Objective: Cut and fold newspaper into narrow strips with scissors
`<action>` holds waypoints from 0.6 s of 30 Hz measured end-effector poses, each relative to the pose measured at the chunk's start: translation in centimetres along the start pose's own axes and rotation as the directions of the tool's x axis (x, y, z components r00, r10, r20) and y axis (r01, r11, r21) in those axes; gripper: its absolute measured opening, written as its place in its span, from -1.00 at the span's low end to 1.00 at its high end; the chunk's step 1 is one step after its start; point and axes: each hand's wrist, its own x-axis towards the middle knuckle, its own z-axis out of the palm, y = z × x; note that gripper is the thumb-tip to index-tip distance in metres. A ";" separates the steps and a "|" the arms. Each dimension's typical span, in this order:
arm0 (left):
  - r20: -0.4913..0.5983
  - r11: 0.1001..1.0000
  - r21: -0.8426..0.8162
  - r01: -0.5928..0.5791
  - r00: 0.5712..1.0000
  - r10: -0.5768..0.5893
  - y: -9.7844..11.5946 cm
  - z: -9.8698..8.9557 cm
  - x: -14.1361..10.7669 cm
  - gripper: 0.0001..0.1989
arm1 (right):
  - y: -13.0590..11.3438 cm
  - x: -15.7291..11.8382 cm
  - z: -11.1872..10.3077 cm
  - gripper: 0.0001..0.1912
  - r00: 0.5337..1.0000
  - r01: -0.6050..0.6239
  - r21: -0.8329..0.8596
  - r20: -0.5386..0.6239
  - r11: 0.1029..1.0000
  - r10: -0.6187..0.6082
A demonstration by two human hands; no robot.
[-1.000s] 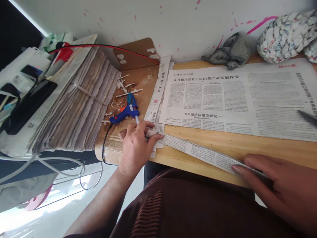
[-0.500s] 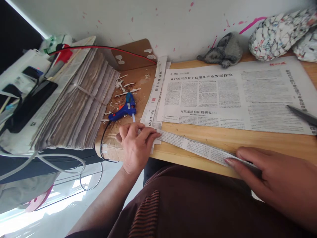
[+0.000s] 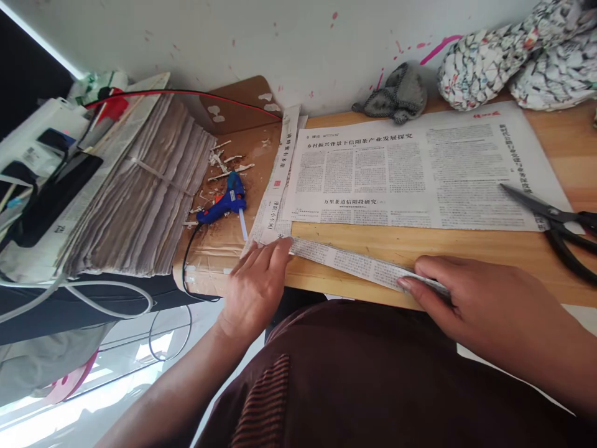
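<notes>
Though narrow, newspaper strip [image 3: 347, 260] between both hands [image 3: 256, 283]

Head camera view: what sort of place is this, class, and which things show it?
Probably a small papercraft work corner: a newspaper strip is pinched in the right hand, with a blue glue gun and black scissors nearby.

A single camera on this person's head is looking forward and down at close range, taking in both hands [image 3: 256, 287], the surface [image 3: 354, 239] and the wall [image 3: 209, 37] beyond.
</notes>
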 end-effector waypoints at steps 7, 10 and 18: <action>0.222 0.990 0.008 -0.138 0.966 0.133 0.1 -1.2 -1.5 -0.41 | 0.1 0.1 -0.3 -0.57 1.000 0.001 0.002 0.029 1.000 -0.001; 0.266 0.992 0.047 -0.120 0.958 0.104 0.6 -1.1 -1.8 -0.24 | 0.2 0.0 -0.3 -0.59 0.999 0.037 0.010 0.004 0.999 -0.037; 0.335 0.990 0.105 -0.098 0.940 0.057 1.8 -1.1 -1.2 0.00 | 0.4 0.1 -0.3 -0.56 0.998 0.049 -0.006 0.026 0.999 -0.048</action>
